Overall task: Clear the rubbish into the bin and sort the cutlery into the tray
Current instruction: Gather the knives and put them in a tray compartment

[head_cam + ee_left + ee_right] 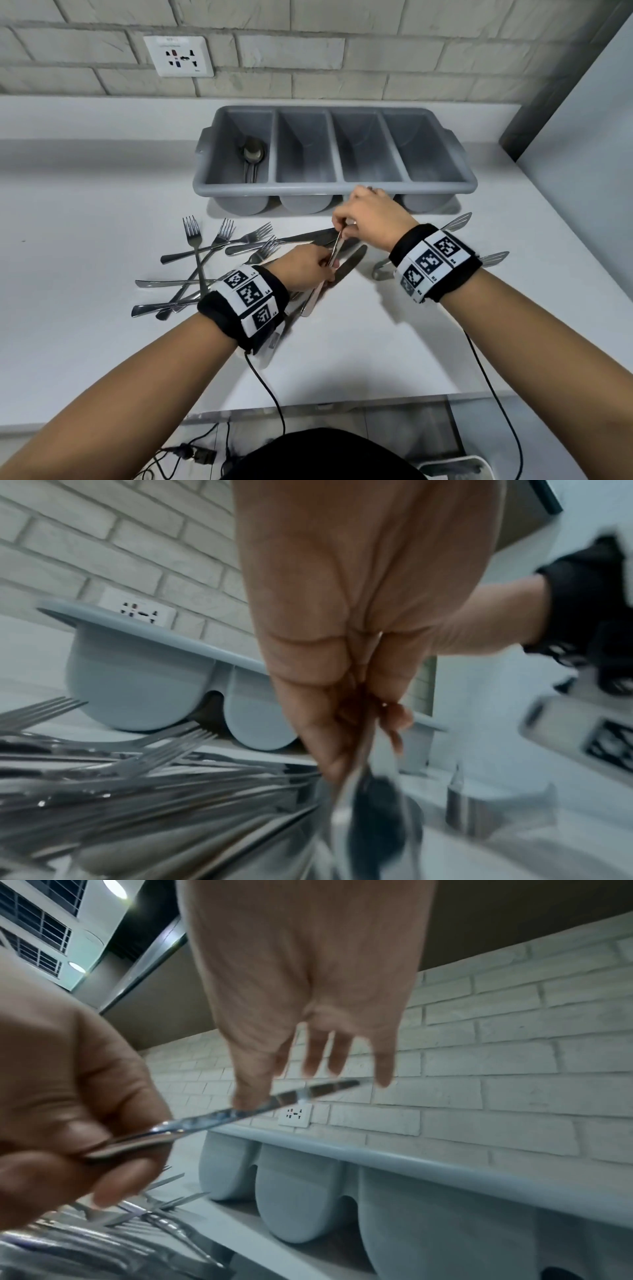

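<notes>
Step in hand: cutlery sorting, knife stage; no rubbish visible on the tabletop (102,342), and a white bin (452,467) edge shows at the bottom of the head view, so my read is the rubbish part is done or out of frame.

Left hand (305,270) is curled round a knife (335,251) by the handle end, pinching it between thumb and fingers; more handles stick out under that wrist, so it may be gathering a bundle, can't tell how many; right hand (366,216) pinches the same knife higher up with thumb and forefinger, other fingers spread loose, per the right wrist view; both hands sit just in front of the tray (335,190).

Tray: four compartments, only the far-left one filled, with spoons (253,157); other three look bare.

Left on the tabletop: forks (212,253) in a crossed heap to the left, more knives (308,236) lying under and between the hands, tongs (387,269) partly hidden behind the right wrist.

Next move, as I judge it: decide which hand keeps the knife, release the other, carry it over the near rim and lay it lengthwise in one bare compartment, then keep all knives there; forks need a separate slot; the heap is interlocked, so lift pieces singly or tines will drag neighbours; the tongs look long, so fit in a slot is uncertain.
</notes>
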